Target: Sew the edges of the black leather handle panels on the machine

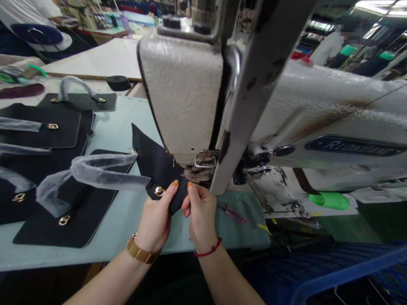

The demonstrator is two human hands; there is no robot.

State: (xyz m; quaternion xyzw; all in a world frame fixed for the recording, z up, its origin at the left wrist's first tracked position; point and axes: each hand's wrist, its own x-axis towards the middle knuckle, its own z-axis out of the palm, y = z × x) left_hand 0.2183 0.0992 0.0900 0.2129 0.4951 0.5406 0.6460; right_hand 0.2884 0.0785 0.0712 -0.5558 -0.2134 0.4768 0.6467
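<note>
Both my hands pinch the near edge of a black bag panel (152, 156) below the head of a sewing machine (184, 93). My left hand (157, 218) has its thumb on top of the panel, close to a gold ring fitting (159, 191). Just to its right, my right hand (201, 209) grips the folded edge between thumb and fingers. A plastic-wrapped handle (108, 176) runs from the panel out to the left. The needle area is largely hidden behind the machine head and a slanted metal bar (248, 93).
Several black panels (63, 228) with wrapped handles lie on the pale blue table (127, 114) at left. Pink thread snips (235, 214) rest right of my right hand. A blue crate (343, 262) stands at lower right. People are in the background.
</note>
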